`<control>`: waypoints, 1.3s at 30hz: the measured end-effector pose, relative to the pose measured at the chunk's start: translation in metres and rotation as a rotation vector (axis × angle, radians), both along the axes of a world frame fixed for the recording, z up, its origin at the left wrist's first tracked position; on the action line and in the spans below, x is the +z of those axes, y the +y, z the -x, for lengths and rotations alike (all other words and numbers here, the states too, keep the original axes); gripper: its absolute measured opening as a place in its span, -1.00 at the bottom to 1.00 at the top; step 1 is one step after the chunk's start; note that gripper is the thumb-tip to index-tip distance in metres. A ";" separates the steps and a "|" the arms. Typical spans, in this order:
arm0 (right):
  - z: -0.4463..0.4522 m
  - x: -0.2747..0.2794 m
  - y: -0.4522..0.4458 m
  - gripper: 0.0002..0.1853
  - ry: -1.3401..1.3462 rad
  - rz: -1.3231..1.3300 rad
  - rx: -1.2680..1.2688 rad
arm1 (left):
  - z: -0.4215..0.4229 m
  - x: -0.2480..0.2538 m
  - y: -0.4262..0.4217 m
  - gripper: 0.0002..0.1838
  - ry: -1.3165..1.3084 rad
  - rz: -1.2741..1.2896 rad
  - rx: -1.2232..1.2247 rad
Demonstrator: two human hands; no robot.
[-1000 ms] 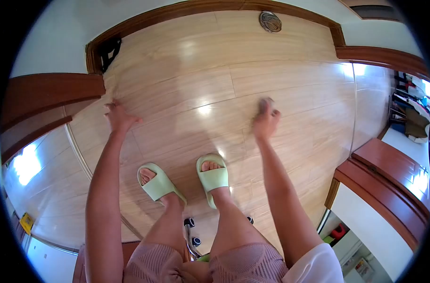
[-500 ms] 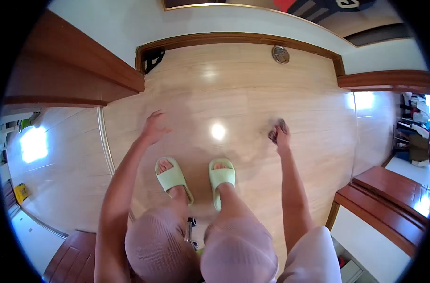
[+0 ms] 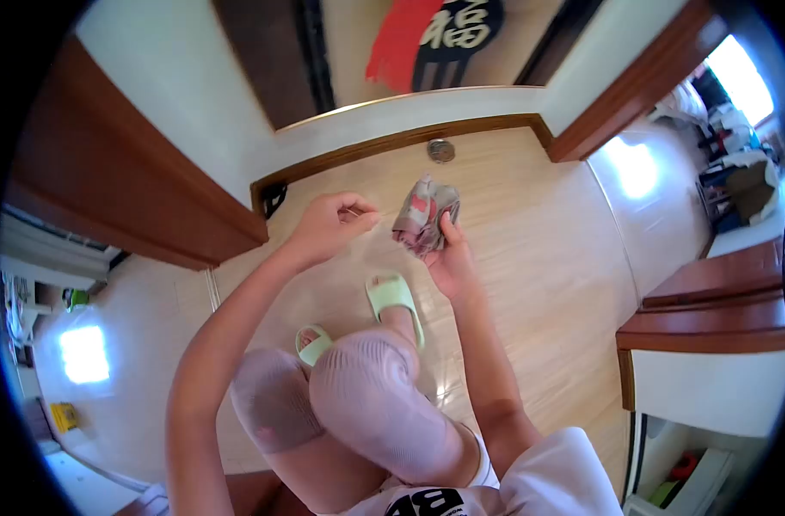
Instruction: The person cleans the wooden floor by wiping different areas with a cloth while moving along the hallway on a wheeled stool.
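Note:
My right hand (image 3: 451, 265) grips a crumpled grey cloth (image 3: 420, 215) with red patches, thumb on its near side. The cloth is raised in front of my knees, and part of it is folded over on itself. To its left is my left hand (image 3: 334, 225), apart from the cloth, with its fingers curled in toward the thumb. Whether anything small is pinched there I cannot make out. Below the hands, my feet are in light green slippers, the right slipper (image 3: 390, 297) in fuller view than the left slipper (image 3: 313, 344).
Pale wood flooring (image 3: 530, 249) spreads around my feet. A round metal floor cover (image 3: 441, 151) lies by the far wall, under a framed picture (image 3: 349, 60). A brown door (image 3: 134, 163) stands at left, and a brown-topped cabinet (image 3: 711, 331) at right.
My right hand has brought the cloth up and left, and more of the cloth shows. My left hand has moved right toward it, its fingers now curled. The view has tilted up and turned.

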State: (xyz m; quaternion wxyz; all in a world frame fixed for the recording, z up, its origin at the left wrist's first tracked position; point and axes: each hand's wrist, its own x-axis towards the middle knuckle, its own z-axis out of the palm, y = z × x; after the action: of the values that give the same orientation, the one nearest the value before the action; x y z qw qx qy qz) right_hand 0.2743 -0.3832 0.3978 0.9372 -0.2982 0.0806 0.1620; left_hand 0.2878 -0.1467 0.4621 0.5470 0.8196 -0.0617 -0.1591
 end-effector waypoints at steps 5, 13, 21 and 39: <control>0.033 0.034 -0.060 -0.48 -0.130 -0.096 -0.061 | 0.005 0.039 -0.104 -0.66 -0.109 0.027 -0.049; 0.095 0.057 -0.182 -0.47 -0.088 -0.071 -0.252 | 0.025 0.010 -0.268 -0.47 -0.317 0.035 -0.059; 0.172 0.064 -0.249 -0.44 0.001 -0.141 -0.389 | 0.079 0.020 -0.333 -0.56 0.295 0.476 -0.180; 0.256 0.074 -0.251 -0.60 0.047 0.317 -0.572 | 0.201 -0.001 -0.379 -0.51 -0.159 0.298 -0.036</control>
State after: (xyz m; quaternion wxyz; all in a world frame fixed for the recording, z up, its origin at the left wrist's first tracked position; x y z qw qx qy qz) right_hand 0.0183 -0.6343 0.4721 0.8845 -0.4019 0.2069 -0.1155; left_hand 0.0866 -0.5252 0.4610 0.6531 0.7380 -0.1426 -0.0926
